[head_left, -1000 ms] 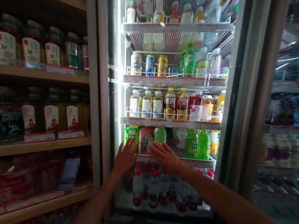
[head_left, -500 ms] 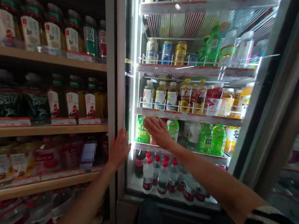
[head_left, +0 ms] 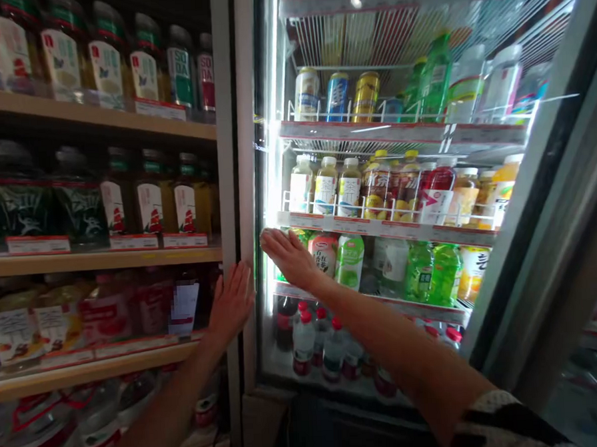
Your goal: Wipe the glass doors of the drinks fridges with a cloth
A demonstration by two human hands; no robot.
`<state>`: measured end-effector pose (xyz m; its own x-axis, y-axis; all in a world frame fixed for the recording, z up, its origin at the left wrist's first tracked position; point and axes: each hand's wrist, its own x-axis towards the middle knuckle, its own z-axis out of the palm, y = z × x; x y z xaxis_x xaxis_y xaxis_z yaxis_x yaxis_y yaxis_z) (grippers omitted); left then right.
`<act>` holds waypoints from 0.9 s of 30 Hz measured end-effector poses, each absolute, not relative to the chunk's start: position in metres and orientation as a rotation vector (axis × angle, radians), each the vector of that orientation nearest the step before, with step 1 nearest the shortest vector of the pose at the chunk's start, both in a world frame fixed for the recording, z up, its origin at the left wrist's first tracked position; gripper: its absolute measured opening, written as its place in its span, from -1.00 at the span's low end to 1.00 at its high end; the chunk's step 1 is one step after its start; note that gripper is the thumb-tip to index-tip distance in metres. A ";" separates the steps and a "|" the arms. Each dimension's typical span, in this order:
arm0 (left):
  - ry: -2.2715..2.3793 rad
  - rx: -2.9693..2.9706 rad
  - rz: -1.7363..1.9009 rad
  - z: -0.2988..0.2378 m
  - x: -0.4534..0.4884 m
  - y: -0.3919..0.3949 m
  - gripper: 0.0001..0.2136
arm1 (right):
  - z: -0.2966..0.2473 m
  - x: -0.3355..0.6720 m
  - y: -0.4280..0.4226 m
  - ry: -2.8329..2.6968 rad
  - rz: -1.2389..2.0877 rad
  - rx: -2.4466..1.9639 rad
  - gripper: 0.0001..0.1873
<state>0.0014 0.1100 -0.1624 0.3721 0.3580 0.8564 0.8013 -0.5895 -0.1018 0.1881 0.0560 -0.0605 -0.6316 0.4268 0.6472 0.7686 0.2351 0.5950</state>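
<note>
My left hand (head_left: 232, 299) lies with fingers stretched upward against the metal post (head_left: 227, 154) between the wooden shelves and the lit drinks fridge (head_left: 378, 222). It holds nothing. Farther right, my right hand (head_left: 290, 257) is flat with fingers extended, at the left side of the fridge front by the bright light strip (head_left: 272, 185). Whether it touches the glass I cannot tell. It partly covers a green bottle behind it. Just right of its fingers stand a red-labelled bottle (head_left: 324, 252) and a white-and-green bottle (head_left: 350, 261) on the fridge shelf.
Wooden shelves (head_left: 100, 260) on the left carry rows of bottled drinks. Inside the fridge are cans (head_left: 338, 96), tea bottles (head_left: 349, 187), green bottles (head_left: 445, 272) and red-capped bottles (head_left: 303, 343) at the bottom. A thick metal edge (head_left: 550, 250) slants along the right.
My right hand has moved left, from in front of the green bottles towards the light strip, uncovering the red-labelled bottle. My left hand has shifted slightly left against the post. The view has shifted slightly.
</note>
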 end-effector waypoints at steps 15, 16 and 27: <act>-0.956 -2.254 -1.136 -0.168 0.028 0.084 -0.52 | -0.155 0.245 -0.004 -2.354 -1.390 -1.175 -0.46; -0.941 -2.257 -1.128 -0.167 0.032 0.081 -0.52 | -0.158 0.252 -0.009 -2.376 -1.403 -1.150 -0.49; -0.674 -2.291 -1.119 -0.161 0.094 0.045 -0.53 | -0.155 0.314 -0.063 -2.141 -1.392 -1.380 -0.41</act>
<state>0.0945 0.0450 -0.1614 0.5398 0.2115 0.8148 0.6217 -0.7528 -0.2164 0.3143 -0.0634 -0.1545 -0.5260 0.5780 0.6239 0.8047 0.1007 0.5851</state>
